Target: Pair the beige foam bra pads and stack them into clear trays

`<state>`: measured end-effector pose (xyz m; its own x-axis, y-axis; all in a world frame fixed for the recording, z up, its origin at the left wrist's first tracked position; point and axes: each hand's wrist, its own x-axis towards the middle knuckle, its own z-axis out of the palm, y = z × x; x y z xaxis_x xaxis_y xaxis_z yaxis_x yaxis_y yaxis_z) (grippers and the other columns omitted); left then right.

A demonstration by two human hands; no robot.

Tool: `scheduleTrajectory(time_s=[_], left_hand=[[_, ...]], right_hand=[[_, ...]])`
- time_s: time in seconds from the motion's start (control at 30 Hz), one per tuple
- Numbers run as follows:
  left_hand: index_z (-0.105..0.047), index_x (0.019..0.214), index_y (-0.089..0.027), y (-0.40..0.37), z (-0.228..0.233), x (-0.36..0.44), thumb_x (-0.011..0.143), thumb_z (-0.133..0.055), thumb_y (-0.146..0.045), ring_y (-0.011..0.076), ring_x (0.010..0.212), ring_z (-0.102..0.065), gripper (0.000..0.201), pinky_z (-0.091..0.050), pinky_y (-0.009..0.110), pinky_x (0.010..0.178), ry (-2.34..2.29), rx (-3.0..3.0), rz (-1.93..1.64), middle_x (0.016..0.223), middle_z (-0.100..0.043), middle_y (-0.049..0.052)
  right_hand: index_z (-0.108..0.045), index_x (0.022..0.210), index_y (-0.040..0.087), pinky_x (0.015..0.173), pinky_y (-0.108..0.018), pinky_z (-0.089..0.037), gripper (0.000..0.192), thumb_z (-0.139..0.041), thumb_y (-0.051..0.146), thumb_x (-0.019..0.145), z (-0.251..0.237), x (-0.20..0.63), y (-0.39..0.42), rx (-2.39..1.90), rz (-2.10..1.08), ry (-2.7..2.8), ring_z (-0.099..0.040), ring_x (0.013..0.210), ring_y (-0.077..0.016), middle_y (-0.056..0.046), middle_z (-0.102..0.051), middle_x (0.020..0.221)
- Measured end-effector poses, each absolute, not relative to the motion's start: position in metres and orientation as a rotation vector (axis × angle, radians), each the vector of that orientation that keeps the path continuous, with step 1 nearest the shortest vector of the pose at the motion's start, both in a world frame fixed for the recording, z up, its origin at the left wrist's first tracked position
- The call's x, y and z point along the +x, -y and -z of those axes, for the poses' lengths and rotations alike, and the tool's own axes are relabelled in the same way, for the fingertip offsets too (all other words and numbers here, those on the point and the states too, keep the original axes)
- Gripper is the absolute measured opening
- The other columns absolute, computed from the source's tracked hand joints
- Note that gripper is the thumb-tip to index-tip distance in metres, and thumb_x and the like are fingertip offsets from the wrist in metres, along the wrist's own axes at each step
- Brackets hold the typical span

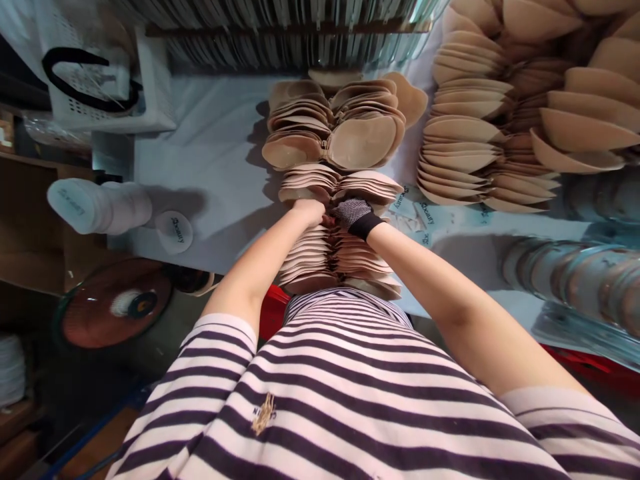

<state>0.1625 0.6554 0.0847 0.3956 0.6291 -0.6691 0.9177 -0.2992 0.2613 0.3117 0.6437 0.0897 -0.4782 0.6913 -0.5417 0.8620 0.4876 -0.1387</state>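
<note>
Beige stick-on bras, cups joined in pairs at the middle, stand in a long row in front of me. The near stack (305, 257) reaches my striped shirt. My bare left hand (311, 212) is closed at the middle join of a stick-on bra (306, 192). Beside it, my right hand (354, 212), in a dark dotted glove, is closed at the same join, on the right cup's inner edge. The fingertips meet low between the cups, and the clasp there is mostly hidden. Just beyond lies a looser pile of bras (363, 143), insides facing up.
More bra cups (465, 137) are stacked at the right, near clear packages (575, 273) and small printed labels (425, 213). Round white printed pads (100, 207) stand at the left, below a white basket (160, 87). Clear packs (300, 47) line the back. A fan (115, 303) stands lower left.
</note>
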Motion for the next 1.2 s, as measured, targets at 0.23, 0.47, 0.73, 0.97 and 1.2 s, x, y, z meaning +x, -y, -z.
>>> scheduleTrajectory(time_s=[0.23,0.47,0.73,0.97,1.2], left_hand=[[-0.082,0.098,-0.027,-0.654,-0.054,0.143,0.081,-0.067,-0.037,0.0192,0.09,-0.068,0.025,-0.049,0.023,0.083,-1.14,1.77,0.243,0.098,-0.079,0.001],[-0.081,0.092,-0.019,-0.648,-0.047,0.144,0.077,-0.065,-0.023,0.019,0.087,-0.067,0.023,-0.048,0.025,0.081,-1.208,1.72,0.046,0.091,-0.078,0.004],[-0.078,0.082,-0.013,-0.637,-0.042,0.147,0.076,-0.061,-0.021,0.0166,0.073,-0.059,0.02,-0.042,0.027,0.071,-1.345,1.594,-0.185,0.077,-0.073,0.004],[-0.068,0.064,-0.013,-0.636,-0.042,0.152,0.073,-0.061,-0.022,0.0123,0.062,-0.045,0.013,-0.033,0.027,0.063,-1.322,1.44,-0.315,0.058,-0.055,-0.002],[-0.064,0.064,-0.014,-0.633,-0.038,0.166,0.077,-0.062,-0.021,0.0112,0.061,-0.043,0.015,-0.035,0.025,0.066,-1.376,1.182,-0.486,0.057,-0.051,-0.004]], right_hand=[[-0.075,0.116,0.01,0.089,-0.038,-0.054,0.04,-0.049,0.035,0.098,-0.091,0.31,-0.643,1.317,0.644,-2.228,-0.071,0.105,-0.032,-0.023,-0.074,0.112],[-0.076,0.115,0.014,0.091,-0.035,-0.053,0.036,-0.051,0.032,0.095,-0.094,0.309,-0.636,1.545,0.674,-2.225,-0.07,0.105,-0.0302,-0.02,-0.075,0.112],[-0.078,0.11,0.018,0.087,-0.03,-0.053,0.035,-0.049,0.03,0.094,-0.084,0.306,-0.624,1.904,0.775,-2.153,-0.07,0.102,-0.0268,-0.013,-0.077,0.11],[-0.078,0.108,0.021,0.089,-0.03,-0.052,0.03,-0.054,0.029,0.092,-0.074,0.308,-0.621,2.116,0.908,-2.101,-0.068,0.104,-0.0247,-0.009,-0.076,0.112],[-0.076,0.106,0.019,0.085,-0.029,-0.053,0.033,-0.049,0.033,0.095,-0.064,0.303,-0.619,2.37,1.073,-1.965,-0.069,0.097,-0.0225,-0.01,-0.077,0.105]])
